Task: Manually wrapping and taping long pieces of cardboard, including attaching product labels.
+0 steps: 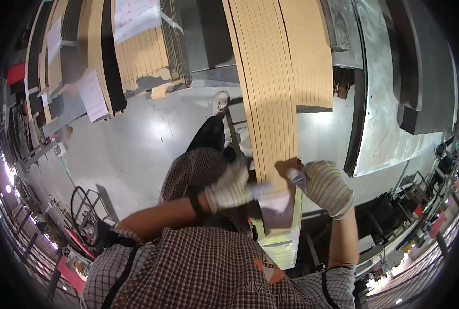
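Observation:
A long bundle of tan, board-like strips [268, 103], with thin dark lines between them, runs from the far edge toward my body. My left hand [231, 191], in a striped knit glove, is at the bundle's left side near its close end. Its fingers point right and are smeared by motion. On the opposite side my right hand [326, 186], also in a striped glove, is curled at the bundle's right edge, thumb toward the strips. What it grips is hidden. A pale sheet [277, 204] lies on the near end, above a yellow-green piece [282, 250].
More tan strip stacks [142, 56] with papers on them stand at the far left. A shorter tan stack [312, 56] adjoins the bundle on its right. Beyond it stands a grey metal table [389, 123] bearing dark pieces. Grey floor [142, 139] shows at left.

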Tool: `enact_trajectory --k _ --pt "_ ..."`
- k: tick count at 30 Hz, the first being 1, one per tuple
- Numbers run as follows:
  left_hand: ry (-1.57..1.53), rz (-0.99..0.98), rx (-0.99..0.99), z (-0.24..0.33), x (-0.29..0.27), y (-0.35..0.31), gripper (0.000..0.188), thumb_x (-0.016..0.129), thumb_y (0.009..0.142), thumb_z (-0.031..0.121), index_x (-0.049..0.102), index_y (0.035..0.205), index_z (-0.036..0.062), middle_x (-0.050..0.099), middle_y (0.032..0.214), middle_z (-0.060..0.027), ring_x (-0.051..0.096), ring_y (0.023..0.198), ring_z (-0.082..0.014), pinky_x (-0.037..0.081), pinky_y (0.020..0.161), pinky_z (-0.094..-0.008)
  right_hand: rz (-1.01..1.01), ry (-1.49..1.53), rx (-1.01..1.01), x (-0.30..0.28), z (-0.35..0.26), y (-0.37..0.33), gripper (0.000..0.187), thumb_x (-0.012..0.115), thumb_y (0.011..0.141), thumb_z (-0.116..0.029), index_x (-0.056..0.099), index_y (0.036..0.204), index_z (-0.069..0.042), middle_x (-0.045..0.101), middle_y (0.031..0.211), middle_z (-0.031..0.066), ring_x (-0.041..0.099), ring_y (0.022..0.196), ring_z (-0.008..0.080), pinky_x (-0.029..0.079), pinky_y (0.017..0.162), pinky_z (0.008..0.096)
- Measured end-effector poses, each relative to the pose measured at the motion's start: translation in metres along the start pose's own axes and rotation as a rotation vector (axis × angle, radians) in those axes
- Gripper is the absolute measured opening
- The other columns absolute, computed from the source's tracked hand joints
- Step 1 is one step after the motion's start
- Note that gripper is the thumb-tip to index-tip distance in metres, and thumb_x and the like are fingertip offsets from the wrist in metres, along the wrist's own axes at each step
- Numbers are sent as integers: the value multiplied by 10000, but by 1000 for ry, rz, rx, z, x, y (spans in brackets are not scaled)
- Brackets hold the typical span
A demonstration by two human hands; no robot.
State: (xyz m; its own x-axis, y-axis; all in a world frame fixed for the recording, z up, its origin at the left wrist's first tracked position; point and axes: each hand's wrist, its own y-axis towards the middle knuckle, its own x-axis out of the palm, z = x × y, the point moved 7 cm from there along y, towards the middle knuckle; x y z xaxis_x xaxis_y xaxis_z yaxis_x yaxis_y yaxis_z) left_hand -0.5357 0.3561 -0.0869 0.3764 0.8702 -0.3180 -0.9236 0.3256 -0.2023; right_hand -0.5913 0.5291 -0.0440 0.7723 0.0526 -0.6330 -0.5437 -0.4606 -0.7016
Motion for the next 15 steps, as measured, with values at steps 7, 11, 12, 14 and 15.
enact_trajectory --k 7,11,12,14,15 --pt "-691 151 -293 -31 11 50 580 716 922 348 450 1310 8 535 1235 -148 557 1122 -212 543 877 -305 694 181 -74 -29 -7 17 546 500 991 -514 649 982 11 665 865 234 653 796 392 528 719 448" --pt "-1063 187 -465 4 -43 24 467 746 897 214 484 1234 26 601 1142 -103 621 977 -184 551 856 -299 520 304 -131 -58 -28 -13 308 547 984 -250 610 1099 29 646 886 214 645 802 349 519 737 441" --pt "-719 33 -432 21 -53 13 449 769 875 205 520 1200 21 631 1089 -88 645 918 -174 554 844 -291 586 412 -164 -73 -38 -36 263 562 945 -238 634 1062 -14 638 845 197 652 782 318 526 655 408" --pt "-424 -217 -152 64 -56 -13 292 791 848 176 626 1029 18 679 916 -52 669 814 -139 558 762 -268 -117 -394 -442 -19 -108 -54 287 599 864 -191 640 1116 -59 621 852 138 628 715 248 518 616 379" --pt "-519 -280 -169 65 -51 -26 249 797 845 181 650 960 15 686 867 -55 672 798 -122 553 723 -262 -135 -393 -386 -29 -114 -67 287 599 864 -191 640 1116 -59 621 852 138 628 715 248 518 616 379"
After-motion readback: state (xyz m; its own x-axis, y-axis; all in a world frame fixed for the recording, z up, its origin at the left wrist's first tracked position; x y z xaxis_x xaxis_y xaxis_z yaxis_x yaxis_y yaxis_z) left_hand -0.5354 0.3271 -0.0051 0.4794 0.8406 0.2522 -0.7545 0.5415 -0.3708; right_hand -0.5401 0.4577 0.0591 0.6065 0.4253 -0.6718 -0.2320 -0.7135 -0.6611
